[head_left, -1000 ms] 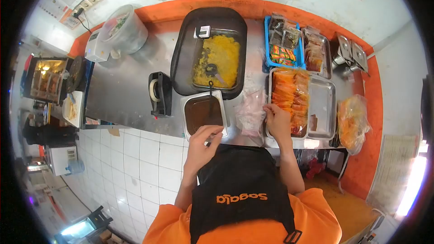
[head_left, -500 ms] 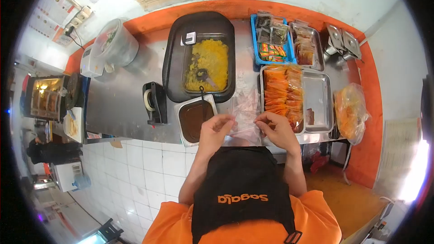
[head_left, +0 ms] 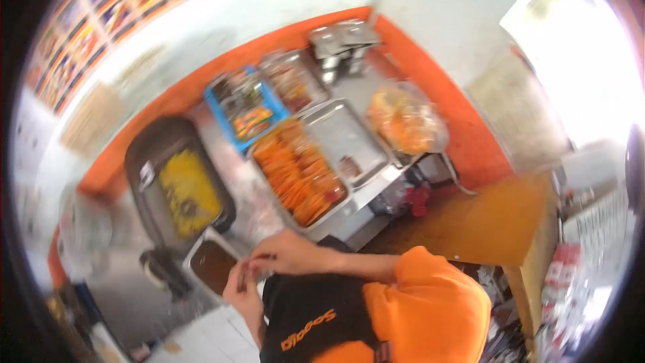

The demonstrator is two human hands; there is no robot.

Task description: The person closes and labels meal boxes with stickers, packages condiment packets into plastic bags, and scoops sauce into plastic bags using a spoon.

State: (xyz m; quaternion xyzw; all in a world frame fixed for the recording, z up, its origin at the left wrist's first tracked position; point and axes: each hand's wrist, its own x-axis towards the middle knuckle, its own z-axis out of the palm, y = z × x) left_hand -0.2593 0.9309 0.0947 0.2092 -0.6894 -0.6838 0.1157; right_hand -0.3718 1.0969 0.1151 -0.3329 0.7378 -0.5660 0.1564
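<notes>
My left hand (head_left: 242,290) and my right hand (head_left: 283,253) are close together in front of the black apron, beside the metal container of brown sauce (head_left: 211,265). The fingers of both are bent inward and meet; whatever may be between them is too small and blurred to name. Clear plastic bags (head_left: 259,212) lie on the counter just beyond my hands. To their right stands a metal tray filled with orange packets (head_left: 295,171). A dark pan of yellow food (head_left: 191,191) is at the left.
A blue basket of sachets (head_left: 247,104), a tray of brown packets (head_left: 293,81), a metal tray (head_left: 342,136) and a bulging plastic bag (head_left: 403,119) stand farther back. The tape dispenser (head_left: 164,272) is at the left. A wooden table (head_left: 463,225) stands at the right.
The view has swung to the right and blurred. My hands first came over the plastic bags, apart from each other, and are now together nearer the sauce container.
</notes>
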